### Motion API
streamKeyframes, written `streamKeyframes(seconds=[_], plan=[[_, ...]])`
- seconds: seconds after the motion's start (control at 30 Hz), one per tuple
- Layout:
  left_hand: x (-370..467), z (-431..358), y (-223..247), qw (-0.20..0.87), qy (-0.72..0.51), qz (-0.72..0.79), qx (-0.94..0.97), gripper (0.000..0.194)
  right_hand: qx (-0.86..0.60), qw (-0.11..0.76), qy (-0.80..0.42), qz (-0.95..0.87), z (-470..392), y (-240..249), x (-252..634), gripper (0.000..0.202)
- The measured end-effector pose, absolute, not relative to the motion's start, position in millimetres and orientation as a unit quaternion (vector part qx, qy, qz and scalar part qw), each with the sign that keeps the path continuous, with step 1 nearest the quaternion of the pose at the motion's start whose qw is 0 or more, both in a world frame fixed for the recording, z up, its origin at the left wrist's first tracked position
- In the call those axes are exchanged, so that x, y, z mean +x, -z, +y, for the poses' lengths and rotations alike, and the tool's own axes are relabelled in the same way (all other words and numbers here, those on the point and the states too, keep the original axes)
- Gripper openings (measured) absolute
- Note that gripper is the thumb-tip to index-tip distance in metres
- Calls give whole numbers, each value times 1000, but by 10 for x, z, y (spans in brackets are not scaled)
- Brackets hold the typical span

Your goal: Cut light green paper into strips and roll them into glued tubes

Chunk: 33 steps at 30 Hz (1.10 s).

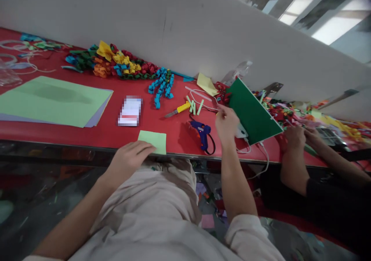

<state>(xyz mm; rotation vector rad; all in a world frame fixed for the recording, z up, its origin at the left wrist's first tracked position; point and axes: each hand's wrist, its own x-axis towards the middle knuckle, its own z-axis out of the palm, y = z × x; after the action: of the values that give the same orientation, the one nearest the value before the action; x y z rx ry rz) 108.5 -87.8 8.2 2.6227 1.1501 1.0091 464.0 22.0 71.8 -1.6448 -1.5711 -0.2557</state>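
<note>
My left hand [130,156] lies flat at the table's front edge, its extended fingers over a light green paper square [153,140]. My right hand [227,123] is raised beside a dark green board [251,112] that stands tilted. Its fingers are curled in, and I cannot make out what they hold, if anything. Between my hands a blue glue gun [203,134] lies on the table. Behind it are a yellow utility knife [181,108], blade out, and several narrow pale green paper strips [199,107].
On the red table [171,123] are a blurred phone [130,111], stacked large paper sheets [49,98] and colourful paper chains [121,62]. White cables [266,158] hang over the edge at right. A co-worker's hands [295,137] work beyond the board. A wall backs the table.
</note>
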Motion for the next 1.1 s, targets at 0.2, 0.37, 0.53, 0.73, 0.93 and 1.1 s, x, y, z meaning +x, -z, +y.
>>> streamKeyframes(seconds=[0.2, 0.37, 0.53, 0.73, 0.93, 1.1], plan=[[1242, -827, -274, 307, -541, 510, 594, 25, -542, 518, -30, -661, -726, -781, 3938, 33], [1392, -699, -234, 442, -563, 506, 481, 41, -477, 484, -422, -600, -689, -385, 3343, 37], [1295, -484, -93, 430, -541, 544, 476, 44, -512, 599, -381, -483, -586, -200, 3295, 36], [1357, -240, -122, 412, -540, 537, 500, 48, -542, 653, -242, -470, -720, -255, 3375, 38], [1458, -214, -211, 468, -516, 515, 500, 61, -593, 527, -311, -523, -618, -122, 3343, 41], [1344, -150, -156, 293, -435, 610, 593, 50, -569, 654, -254, -429, -734, -208, 3330, 38]])
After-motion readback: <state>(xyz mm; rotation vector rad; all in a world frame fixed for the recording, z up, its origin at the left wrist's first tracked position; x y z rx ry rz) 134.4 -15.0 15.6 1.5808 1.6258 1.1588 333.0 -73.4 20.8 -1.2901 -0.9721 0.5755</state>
